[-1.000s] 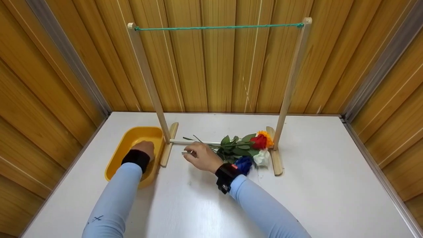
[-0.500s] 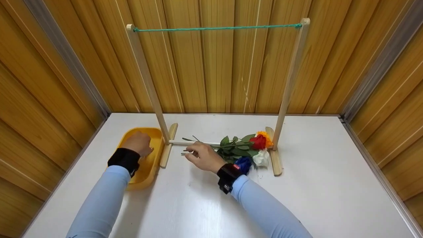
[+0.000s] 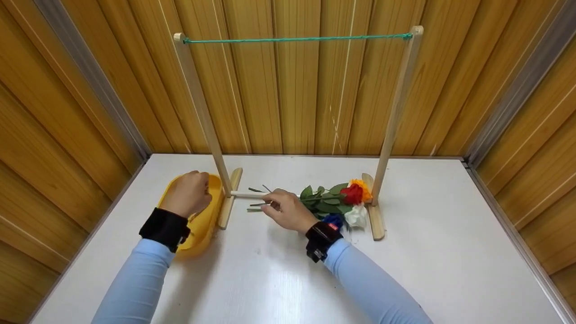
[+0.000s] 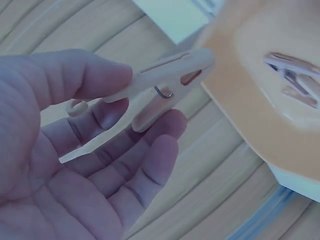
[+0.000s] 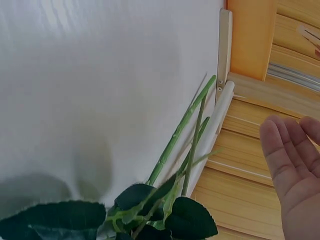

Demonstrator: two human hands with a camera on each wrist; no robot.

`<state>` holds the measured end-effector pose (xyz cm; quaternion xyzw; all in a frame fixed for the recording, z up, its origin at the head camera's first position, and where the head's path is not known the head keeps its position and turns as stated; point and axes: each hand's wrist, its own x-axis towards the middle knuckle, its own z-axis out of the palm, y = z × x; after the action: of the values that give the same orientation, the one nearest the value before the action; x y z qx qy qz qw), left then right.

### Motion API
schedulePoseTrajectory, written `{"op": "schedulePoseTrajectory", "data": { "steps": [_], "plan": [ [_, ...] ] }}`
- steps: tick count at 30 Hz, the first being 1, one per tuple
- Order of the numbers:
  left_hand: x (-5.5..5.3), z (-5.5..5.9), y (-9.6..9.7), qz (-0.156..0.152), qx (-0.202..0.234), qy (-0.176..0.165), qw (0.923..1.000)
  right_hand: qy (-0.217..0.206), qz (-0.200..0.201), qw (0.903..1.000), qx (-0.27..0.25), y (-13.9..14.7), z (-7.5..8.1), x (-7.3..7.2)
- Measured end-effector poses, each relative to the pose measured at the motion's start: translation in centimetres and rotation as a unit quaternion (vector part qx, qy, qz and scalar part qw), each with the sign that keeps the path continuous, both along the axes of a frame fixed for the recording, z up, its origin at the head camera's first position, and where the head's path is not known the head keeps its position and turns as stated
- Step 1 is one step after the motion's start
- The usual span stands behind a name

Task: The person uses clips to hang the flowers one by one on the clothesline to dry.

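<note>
My left hand (image 3: 186, 193) is above the yellow basin (image 3: 204, 231) in the head view. In the left wrist view its thumb and fingers pinch a pale clothes peg (image 4: 167, 82), which the hand's back hides from the head view. More clothes pegs (image 4: 295, 75) lie inside the basin. My right hand (image 3: 290, 211) is over the stems of several artificial flowers, palm down, with fingers gently bent. The right wrist view shows those fingers extended and holding nothing, to the side of the green stems (image 5: 172, 137). A red rose (image 3: 352, 194), a white flower (image 3: 356, 216) and a blue flower (image 3: 333, 219) lie at the right end.
A wooden frame with a left post (image 3: 200, 108) and right post (image 3: 398, 112) stands on the white table (image 3: 441, 252). A green cord (image 3: 292, 39) stretches between the post tops. A white rod (image 3: 247, 194) joins the feet. Wood-patterned walls (image 3: 297, 99) surround the table.
My left hand has come up out of the basin, moving slightly left and away from me. My right hand has shifted a little to the right along the stems. The flowers have stayed put.
</note>
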<state>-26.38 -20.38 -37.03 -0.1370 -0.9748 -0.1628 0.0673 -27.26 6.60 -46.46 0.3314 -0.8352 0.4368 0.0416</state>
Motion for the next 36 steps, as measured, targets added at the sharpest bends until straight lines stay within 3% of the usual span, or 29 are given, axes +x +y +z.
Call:
{"op": "schedulePoseTrajectory", "data": {
  "steps": [10, 20, 30, 36],
  "plan": [
    [1.2, 0.2, 4.3, -0.023, 0.067, 0.024, 0.9973, 0.02, -0.007, 0.9991, -0.037, 1.5, 0.8, 0.2],
    [2.0, -1.2, 8.2, -0.093, 0.114, 0.114, 0.9826, 0.009, -0.008, 0.9973, -0.073, 2.8, 1.5, 0.4],
    [2.9, -2.8, 10.9, -0.093, 0.173, 0.091, 0.9763, 0.016, -0.017, 0.9965, -0.08, 4.2, 1.0, 1.2],
    [3.4, -4.1, 11.8, -0.118, 0.22, 0.082, 0.9649, 0.003, -0.02, 0.9951, -0.097, 5.2, 0.2, 2.0]
  ]
}}
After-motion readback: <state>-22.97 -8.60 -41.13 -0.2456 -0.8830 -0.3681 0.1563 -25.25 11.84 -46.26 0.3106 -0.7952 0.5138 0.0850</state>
